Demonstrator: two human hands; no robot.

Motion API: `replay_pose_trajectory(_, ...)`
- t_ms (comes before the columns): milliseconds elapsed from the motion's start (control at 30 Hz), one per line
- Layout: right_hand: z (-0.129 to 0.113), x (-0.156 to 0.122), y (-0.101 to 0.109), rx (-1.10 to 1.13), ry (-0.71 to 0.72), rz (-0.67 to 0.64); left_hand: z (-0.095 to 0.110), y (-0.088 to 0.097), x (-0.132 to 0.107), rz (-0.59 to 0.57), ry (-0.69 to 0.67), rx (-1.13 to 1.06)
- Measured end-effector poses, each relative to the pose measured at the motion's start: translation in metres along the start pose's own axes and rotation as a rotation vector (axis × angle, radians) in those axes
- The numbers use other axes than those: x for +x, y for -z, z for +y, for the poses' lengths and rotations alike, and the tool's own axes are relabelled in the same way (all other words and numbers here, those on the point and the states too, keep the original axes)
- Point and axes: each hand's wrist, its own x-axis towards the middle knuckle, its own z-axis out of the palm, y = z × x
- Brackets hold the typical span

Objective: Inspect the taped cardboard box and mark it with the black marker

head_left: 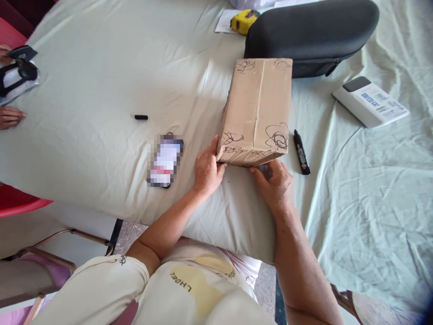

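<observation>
A brown cardboard box point(257, 104) sits in front of me on the cloth-covered table, with black scribbles near its corners and a seam along its top. My left hand point(208, 169) grips its near left corner, thumb at the front and fingers along the side. At the lower near edge, my right hand point(275, 183) has its thumb and fingers on the box, the fingertips partly hidden beneath it. Just right of the box lies a black marker point(301, 152) without its cap. The black cap point(141, 117) lies apart, over to the left.
A phone point(165, 161) with a blurred screen lies left of my left hand. Behind the box are a black zippered case point(311, 34) and a yellow tape measure point(244, 21). A white box point(371, 103) stands to the right. Another person's hand point(11, 117) rests at the left edge.
</observation>
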Motion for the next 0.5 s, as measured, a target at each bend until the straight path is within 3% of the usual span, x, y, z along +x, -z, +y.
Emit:
replay_pose_trajectory(267, -0.0058, 0.0015, 0.0007, 0.047, -0.077, -0.019, -0.0030, 0.0028, 0.0003, 0.020, 0.000, -0.055)
replay_pose_trajectory(500, -0.0025, 0.0065, -0.0048, 0.007, -0.043, -0.027, -0.0044, -0.0048, 0.0033, 0.028, 0.048, -0.070)
